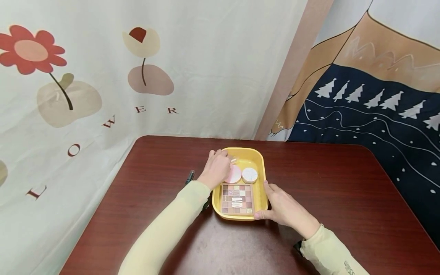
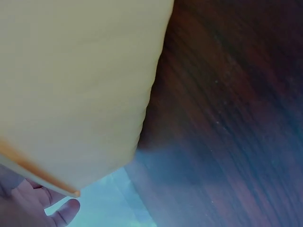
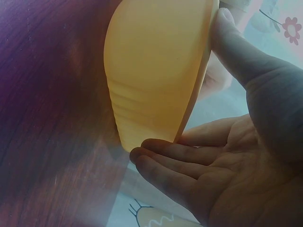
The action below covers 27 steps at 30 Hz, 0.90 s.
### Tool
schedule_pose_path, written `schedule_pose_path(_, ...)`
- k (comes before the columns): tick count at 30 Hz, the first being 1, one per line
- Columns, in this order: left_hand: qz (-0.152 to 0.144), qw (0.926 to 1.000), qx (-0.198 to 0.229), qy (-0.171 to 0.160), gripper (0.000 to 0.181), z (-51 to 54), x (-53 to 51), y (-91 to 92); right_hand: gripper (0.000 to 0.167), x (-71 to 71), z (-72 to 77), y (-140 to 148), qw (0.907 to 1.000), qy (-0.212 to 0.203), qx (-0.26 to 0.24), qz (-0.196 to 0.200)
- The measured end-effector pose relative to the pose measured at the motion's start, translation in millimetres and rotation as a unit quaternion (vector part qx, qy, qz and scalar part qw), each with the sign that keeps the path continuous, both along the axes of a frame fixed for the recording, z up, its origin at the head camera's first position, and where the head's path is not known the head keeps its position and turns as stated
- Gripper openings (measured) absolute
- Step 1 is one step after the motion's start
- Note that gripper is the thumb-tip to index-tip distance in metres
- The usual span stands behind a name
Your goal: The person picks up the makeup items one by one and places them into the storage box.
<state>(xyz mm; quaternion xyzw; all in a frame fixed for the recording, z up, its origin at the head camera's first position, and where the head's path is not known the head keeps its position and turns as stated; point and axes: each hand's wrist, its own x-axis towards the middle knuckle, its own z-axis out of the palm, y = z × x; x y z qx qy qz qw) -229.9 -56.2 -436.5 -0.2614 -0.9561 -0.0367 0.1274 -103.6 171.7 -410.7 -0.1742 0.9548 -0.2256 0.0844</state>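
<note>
A yellow tray (image 1: 260, 164) stands on the table. In it lie an eyeshadow palette (image 1: 237, 199), a round pink case (image 1: 234, 174) and a round white case (image 1: 249, 175). My left hand (image 1: 218, 167) reaches over the left rim, bent above the tray's far left part. Close to its fingers is a small whitish thing (image 1: 234, 160), too small to make out; whether they grip it is hidden. My right hand (image 1: 283, 204) touches the tray's right side. In the right wrist view its extended fingers (image 3: 177, 165) meet the outer wall, with the thumb at the rim.
A dark pen-like thing (image 1: 190, 177) lies left of the tray, partly behind the left forearm. Another dark thing (image 1: 206, 205) shows by the tray's left wall, mostly covered. The reddish-brown table (image 1: 330, 183) ends at a printed curtain (image 1: 213, 68) at the back.
</note>
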Motion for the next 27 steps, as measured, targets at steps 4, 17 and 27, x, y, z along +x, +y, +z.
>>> schedule_pose_path(4, -0.010, 0.9997, 0.018, -0.008, 0.020, 1.5, 5.2, -3.6, 0.109, -1.0, -0.5, -0.4, 1.0000, -0.004, -0.004, 0.001)
schedule_pose_path(17, -0.028, 0.9978, 0.059, -0.010, 0.016, 11.0, 21.7, -18.4, 0.108, -0.9, -1.8, 0.5, 1.0000, 0.003, -0.006, 0.006)
schedule_pose_path(27, -0.040, 0.9963, 0.072, 0.027, 0.025, 13.0, 32.8, -35.4, 0.109, 0.6, -0.3, 0.7, 1.0000, 0.004, -0.005, 0.005)
